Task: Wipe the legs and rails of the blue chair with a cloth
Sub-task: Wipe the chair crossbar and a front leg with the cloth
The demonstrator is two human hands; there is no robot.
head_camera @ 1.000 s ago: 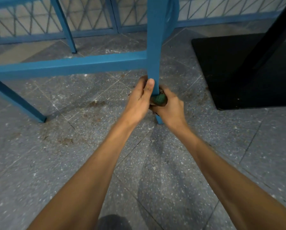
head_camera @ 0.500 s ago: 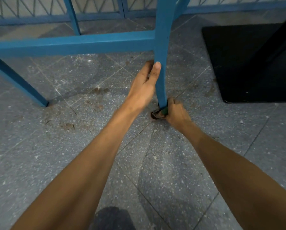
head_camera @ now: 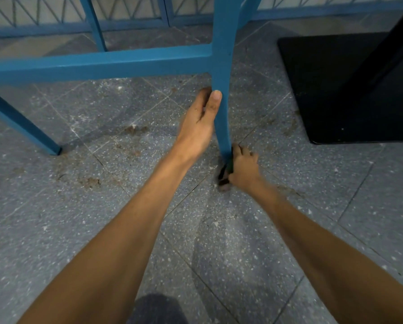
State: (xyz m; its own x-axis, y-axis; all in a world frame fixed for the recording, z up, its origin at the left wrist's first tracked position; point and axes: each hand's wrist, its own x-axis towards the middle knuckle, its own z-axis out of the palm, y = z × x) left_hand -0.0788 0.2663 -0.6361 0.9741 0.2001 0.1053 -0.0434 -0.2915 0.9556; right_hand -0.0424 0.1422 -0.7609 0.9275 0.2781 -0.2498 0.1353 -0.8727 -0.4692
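Grey speckled floor point(head_camera: 79, 230): at the foot of the blue chair leg point(head_camera: 222, 73) my right hand point(head_camera: 243, 168) has its grip closed round a dark green cloth point(head_camera: 229, 164), left hand point(head_camera: 199, 127) flat-fingered above; I judge rails point(head_camera: 102, 64) outstanding.

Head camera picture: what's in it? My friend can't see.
A person's right hand grips a green cloth at the foot of a blue chair leg, while the left hand rests against that leg higher up. The floor is speckled grey.
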